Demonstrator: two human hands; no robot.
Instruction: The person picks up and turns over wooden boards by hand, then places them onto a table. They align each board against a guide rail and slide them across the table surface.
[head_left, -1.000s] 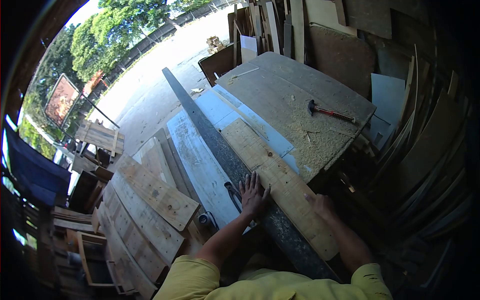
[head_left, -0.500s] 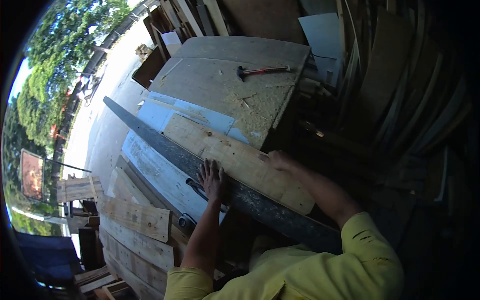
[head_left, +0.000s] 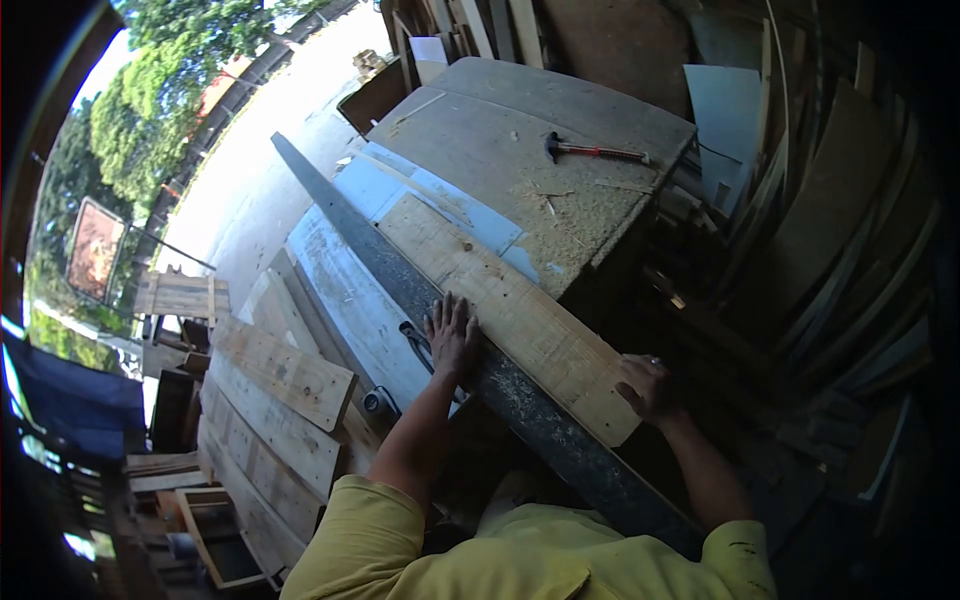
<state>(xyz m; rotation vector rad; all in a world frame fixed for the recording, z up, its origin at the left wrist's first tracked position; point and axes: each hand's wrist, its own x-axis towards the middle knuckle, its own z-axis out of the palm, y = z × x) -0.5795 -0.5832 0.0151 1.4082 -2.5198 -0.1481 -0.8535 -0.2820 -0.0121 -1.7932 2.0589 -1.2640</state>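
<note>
Two hands [head_left: 452, 335] flanking plank [head_left: 490, 285], near end

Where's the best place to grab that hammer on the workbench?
Take the hammer by its red handle, coming from above near the right edge of the workbench. It lies flat, handle pointing toward that edge and dark head toward the middle, with nothing resting on it.

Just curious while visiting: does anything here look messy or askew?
Sawdust lies strewn across the bench top beside the hammer. The plank overhangs the bench's near edge, left hand at its side, right hand at its end.
</note>
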